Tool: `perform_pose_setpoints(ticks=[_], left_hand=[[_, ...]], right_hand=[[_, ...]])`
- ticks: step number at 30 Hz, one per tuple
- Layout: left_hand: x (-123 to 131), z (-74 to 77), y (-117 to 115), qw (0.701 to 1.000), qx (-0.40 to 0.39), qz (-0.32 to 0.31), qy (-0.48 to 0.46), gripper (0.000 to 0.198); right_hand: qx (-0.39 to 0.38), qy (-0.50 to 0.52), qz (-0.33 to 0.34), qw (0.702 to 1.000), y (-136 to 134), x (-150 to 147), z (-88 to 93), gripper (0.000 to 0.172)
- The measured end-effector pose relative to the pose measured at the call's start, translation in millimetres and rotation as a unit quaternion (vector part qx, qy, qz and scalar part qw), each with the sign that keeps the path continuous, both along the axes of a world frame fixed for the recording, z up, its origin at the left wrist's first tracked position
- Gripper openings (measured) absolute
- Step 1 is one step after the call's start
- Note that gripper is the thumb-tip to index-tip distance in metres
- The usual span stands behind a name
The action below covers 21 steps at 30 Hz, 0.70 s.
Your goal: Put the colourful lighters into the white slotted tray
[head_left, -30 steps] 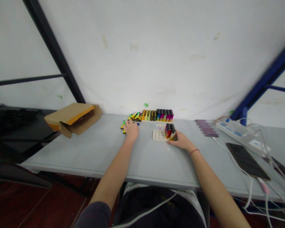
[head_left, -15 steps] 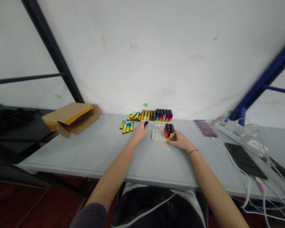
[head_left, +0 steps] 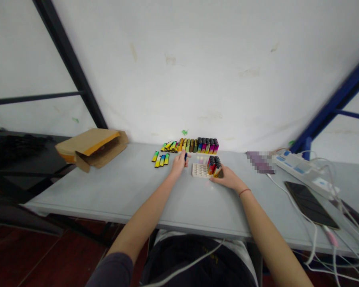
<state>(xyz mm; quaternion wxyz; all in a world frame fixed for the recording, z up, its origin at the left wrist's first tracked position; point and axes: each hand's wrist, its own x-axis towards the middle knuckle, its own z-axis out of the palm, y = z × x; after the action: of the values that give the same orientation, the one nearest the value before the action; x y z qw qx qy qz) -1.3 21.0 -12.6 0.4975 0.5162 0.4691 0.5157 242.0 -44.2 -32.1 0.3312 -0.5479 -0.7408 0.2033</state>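
Observation:
My left hand (head_left: 179,164) is closed on a blue lighter (head_left: 186,156), held just left of a white slotted tray (head_left: 200,170) on the grey table (head_left: 137,191). Several colourful lighters (head_left: 214,164) stand in the tray's right side. My right hand (head_left: 227,178) rests against the tray's right edge, fingers curled on it. A row of upright lighters (head_left: 202,145) lines the wall behind. Three loose yellow-green lighters (head_left: 160,159) lie to the left.
An open cardboard box (head_left: 91,148) lies at the table's far left. On the right are a power strip (head_left: 299,167) with white cables, a dark phone (head_left: 311,204), and a blurred purple item (head_left: 261,161). A white wall stands behind.
My left hand left the loose lighters at the left, carrying a blue one rightward to the tray. My right hand stayed on the tray.

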Motion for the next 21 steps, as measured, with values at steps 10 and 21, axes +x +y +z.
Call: perform_pose_setpoints(ticks=[10,21], left_hand=[[2.9,3.5,-5.1,0.978,-0.125,-0.026,-0.166,0.058],[12.7,5.2,-9.2,0.971,-0.143,0.067,-0.182,0.039]], right_hand=[[0.002,0.006,0.001,1.000,-0.5,0.0,1.7,0.054],[-0.002,0.010,-0.006,1.000,1.1,1.9,-1.8,0.054]])
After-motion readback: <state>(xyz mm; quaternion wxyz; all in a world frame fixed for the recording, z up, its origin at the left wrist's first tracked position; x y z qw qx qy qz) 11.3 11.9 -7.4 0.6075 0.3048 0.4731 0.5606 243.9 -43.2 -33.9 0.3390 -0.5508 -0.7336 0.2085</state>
